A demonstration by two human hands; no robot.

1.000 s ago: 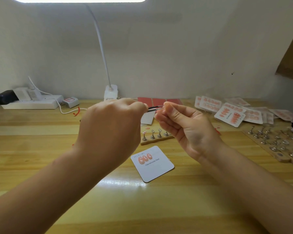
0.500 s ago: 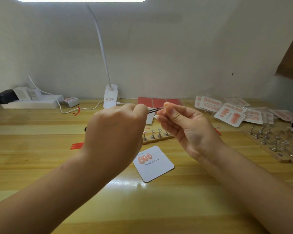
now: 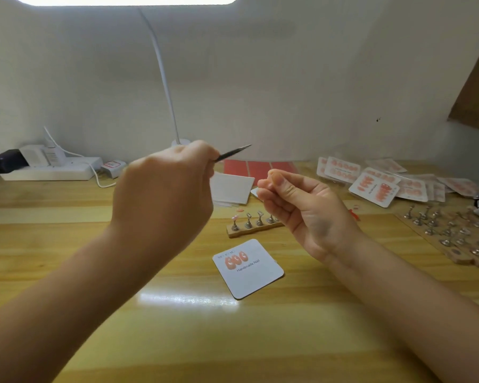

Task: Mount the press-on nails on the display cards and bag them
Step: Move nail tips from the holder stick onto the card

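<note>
1. Your left hand was curled into a fist around the tweezers, tips poking up and to the right, lifted clear of your other hand. The tips looked pressed together with nothing in them, though something tiny could've been there and I couldn't tell.

2. Your right hand was raised just beside them, thumb and forefinger pinching something small and peachy up at the fingertips. Looked like a press-on nail, held up high so you could get at its back, I'd guess. Too small to be sure.

3. The display card sat flat on the table right below your hands, tilted a bit, with three orange nails stuck in a row along its upper left. Parking it there made sense: short trip down for the next one.

4. Just behind the card was the little wooden stand with metal holders; the leftmost one had a pale nail on top, the others looked bare. So that was your supply, I reckon.

5. Red adhesive sheets and a stack of blank cards lay further back, near enough to reach.

6. Finished bagged cards were piled off to the right, well apart from the work spot, with a bigger holder board in front of them.

7. My read: card barely started, plenty of nails to go before bagging.
</note>
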